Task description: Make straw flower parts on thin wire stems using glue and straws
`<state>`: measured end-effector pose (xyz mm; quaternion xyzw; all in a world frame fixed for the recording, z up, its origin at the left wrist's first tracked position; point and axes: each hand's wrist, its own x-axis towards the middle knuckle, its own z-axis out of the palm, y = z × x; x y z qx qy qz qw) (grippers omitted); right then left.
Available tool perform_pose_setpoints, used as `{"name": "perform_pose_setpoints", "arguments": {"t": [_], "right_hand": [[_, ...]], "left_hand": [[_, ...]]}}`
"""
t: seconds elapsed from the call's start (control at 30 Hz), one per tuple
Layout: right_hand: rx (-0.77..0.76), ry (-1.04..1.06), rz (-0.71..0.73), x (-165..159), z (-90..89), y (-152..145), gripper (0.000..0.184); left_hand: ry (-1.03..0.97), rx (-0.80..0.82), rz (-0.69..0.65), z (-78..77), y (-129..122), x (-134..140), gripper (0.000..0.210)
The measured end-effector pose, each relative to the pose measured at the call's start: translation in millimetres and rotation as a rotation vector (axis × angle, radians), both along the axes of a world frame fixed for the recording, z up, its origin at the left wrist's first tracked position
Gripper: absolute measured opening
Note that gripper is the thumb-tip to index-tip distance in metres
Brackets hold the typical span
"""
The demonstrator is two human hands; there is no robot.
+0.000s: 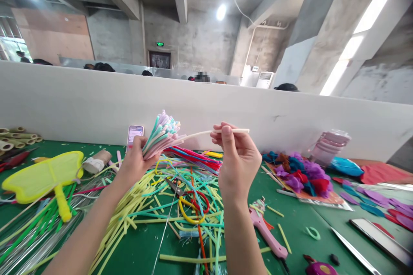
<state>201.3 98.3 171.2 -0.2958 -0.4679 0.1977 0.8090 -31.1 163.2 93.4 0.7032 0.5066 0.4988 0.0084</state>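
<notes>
- Two bare hands are raised over a green table (297,219); the left hand (138,162) is closed around the lower part of a bundle of fuzzy stems (164,131), lilac, pink, mint and cream, their tips fanning up and to the right
- One cream stem (201,132) runs from the bundle's right side to the right hand (237,154), which pinches it between thumb and fingers, its free end sticking out beyond them; whether its left end lies loose or among the others, I cannot tell
- At the near right, a purple tool (321,268) is cut off by the lower edge; a pink-handled tool (267,233) lies just right of the right forearm
- Beneath and between the hands, yellow-green stems (119,227) lie scattered; scissors (180,191) with red and yellow handles rest among them
- To the left lies a yellow winged shape (45,176) with a short handle; to the right, a heap of fabric petals (303,174)
- Farther back, a red and blue bundle (200,159) lies flat; a phone (134,132) stands upright behind the left hand
- A white partition (97,99) closes off the table; beyond it show the tops of several heads (103,67), a green sign (160,44) and bare concrete walls (200,43)
</notes>
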Motion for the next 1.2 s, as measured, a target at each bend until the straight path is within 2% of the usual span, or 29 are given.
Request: {"name": "perform_pose_setpoints", "arguments": {"t": [0.37, 0.67, 1.03, 1.2], "right_hand": [[0.010, -0.061, -0.083, 1.1, 1.9, -4.5, 0.016], [0.056, 0.002, -0.028, 1.2, 2.1, -5.3, 0.013], [0.040, 0.002, -0.055, 0.9, -0.9, -2.5, 0.026], [0.142, 0.041, -0.064, -0.9, 0.4, 0.2, 0.037]], "left_hand": [[0.013, -0.007, 0.041, -3.3, 5.1, -5.7, 0.038], [0.008, -0.043, 0.044, -2.8, 4.9, -6.8, 0.039], [0.039, -0.042, 0.060, -0.9, 3.0, -4.7, 0.043], [0.009, -0.054, 0.019, 1.1, 0.0, -1.4, 0.039]]}}
